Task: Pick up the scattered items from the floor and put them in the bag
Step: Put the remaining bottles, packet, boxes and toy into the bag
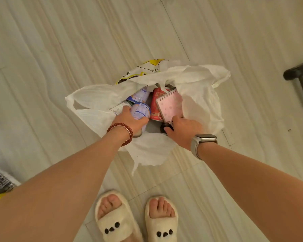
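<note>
A crumpled white plastic carrier bag (pixel 198 95) lies open on the pale striped floor tiles (pixel 59 49), just beyond the person's feet in fluffy cream slippers (pixel 115 222). Both hands are down in its mouth. The left hand (pixel 129 119), with a string of dark red beads (pixel 120 132) at the wrist, is curled around a white and blue cylindrical can (pixel 141 110) at the left of the opening, fingers wrapped over its near side. The right hand (pixel 184 128), wearing a pale-strapped wristwatch (pixel 202 139), is closed on a small dark rounded object (pixel 167 127) at the near edge of the opening; what it is cannot be told. Already inside lie a second blue and white can (pixel 139 96), a red printed tin (pixel 155 105) and a pink spiral-bound notepad (pixel 170 105), which touches the right hand's fingertips.

The step in hand appears to be depositing: both hands are setting their loads into the bag. The next move calls for letting go without toppling the notepad, then withdrawing clear of the floppy rim. A yellow-patterned wrapper (pixel 147 69) peeks from behind the bag's far side, and a dark printed packet (pixel 0 184) lies at the near left, possibly left to collect.
</note>
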### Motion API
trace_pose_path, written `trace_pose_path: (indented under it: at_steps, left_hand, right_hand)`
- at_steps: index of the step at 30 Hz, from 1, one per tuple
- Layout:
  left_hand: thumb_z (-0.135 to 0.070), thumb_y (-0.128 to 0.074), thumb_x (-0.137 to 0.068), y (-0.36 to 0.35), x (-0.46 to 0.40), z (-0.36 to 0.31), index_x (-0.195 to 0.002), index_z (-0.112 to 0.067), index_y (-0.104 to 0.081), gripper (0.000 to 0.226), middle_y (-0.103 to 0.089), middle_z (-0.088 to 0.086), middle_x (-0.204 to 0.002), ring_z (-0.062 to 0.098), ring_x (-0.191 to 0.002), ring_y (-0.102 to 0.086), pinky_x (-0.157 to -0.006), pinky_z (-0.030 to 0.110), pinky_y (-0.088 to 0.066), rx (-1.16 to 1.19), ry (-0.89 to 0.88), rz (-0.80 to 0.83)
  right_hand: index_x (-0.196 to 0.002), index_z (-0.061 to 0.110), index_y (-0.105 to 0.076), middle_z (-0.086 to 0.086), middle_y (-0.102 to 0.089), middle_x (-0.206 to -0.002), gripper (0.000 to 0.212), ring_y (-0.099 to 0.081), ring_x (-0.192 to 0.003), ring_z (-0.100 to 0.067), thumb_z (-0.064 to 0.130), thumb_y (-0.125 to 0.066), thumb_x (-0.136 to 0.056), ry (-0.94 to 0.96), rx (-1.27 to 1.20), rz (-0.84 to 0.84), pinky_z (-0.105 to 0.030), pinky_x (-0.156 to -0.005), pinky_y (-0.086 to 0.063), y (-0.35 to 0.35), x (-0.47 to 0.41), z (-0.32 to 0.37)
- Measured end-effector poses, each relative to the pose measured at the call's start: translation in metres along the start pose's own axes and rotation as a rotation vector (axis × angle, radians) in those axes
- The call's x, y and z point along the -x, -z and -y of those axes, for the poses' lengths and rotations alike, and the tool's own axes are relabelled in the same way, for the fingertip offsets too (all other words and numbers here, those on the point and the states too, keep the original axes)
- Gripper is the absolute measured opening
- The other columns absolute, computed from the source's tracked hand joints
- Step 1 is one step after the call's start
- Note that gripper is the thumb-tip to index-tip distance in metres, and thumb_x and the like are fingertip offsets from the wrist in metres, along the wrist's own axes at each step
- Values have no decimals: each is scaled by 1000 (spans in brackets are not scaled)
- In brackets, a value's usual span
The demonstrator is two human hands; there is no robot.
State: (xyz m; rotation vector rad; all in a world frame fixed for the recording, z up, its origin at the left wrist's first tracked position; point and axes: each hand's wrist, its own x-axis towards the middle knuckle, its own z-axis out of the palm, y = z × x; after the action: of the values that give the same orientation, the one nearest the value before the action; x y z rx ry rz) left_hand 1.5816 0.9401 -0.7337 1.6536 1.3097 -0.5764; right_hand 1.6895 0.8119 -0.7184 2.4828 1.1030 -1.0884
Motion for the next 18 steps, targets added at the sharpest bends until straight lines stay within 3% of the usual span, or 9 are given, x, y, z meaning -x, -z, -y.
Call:
trace_pose_path:
  at_steps: [4, 6, 10, 15, 18]
  left_hand:
    - [-36, -63, -79, -5, 6, 16, -128, -16, -41, 57, -53, 12, -122, 31, -111, -51, -90, 31, -40, -120, -77, 70]
    - [-32, -68, -76, -8, 11, 21, -130, -17, -41, 62, -50, 13, -120, 31, -111, -51, -93, 33, -42, -201, -211, 93]
    - [-21, -60, -84, -15, 12, 15, -133, -15, -39, 54, -39, 16, -133, 34, -120, -42, -103, 39, -36, -333, -347, -101]
    - [-57, -33, -88, -18, 24, 29, -131, -28, -44, 53, -15, 1, -154, 32, -141, 6, -116, 48, -2, -678, -480, -35]
    - [-67, -31, -84, -18, 39, 42, -124, -28, -52, 60, -12, -2, -155, 24, -142, 14, -111, 53, 12, -888, -601, 79]
  right_hand:
    - [-86, 11, -45, -14, -62, -100, 32, -48, -75, -28, 41, -39, -94, 3, -34, 52, -32, -62, -34, 6, 0, -13]
    - [-92, 9, -52, -14, -63, -103, 35, -50, -77, -28, 42, -40, -93, 15, -56, 77, -31, -63, -36, 9, 0, -18]
    - [-113, 14, -54, -12, -65, -107, 32, -60, -94, -33, 37, -43, -94, 30, -191, -83, -33, -69, -43, 11, 4, -15]
    - [-120, 17, -51, -15, -64, -109, 34, -59, -98, -35, 36, -43, -94, 42, -97, -24, -34, -71, -42, 2, 1, 1]
    - [-122, 15, -51, -17, -63, -112, 33, -59, -101, -37, 31, -41, -94, 19, -23, -18, -36, -78, -45, -6, -2, 9]
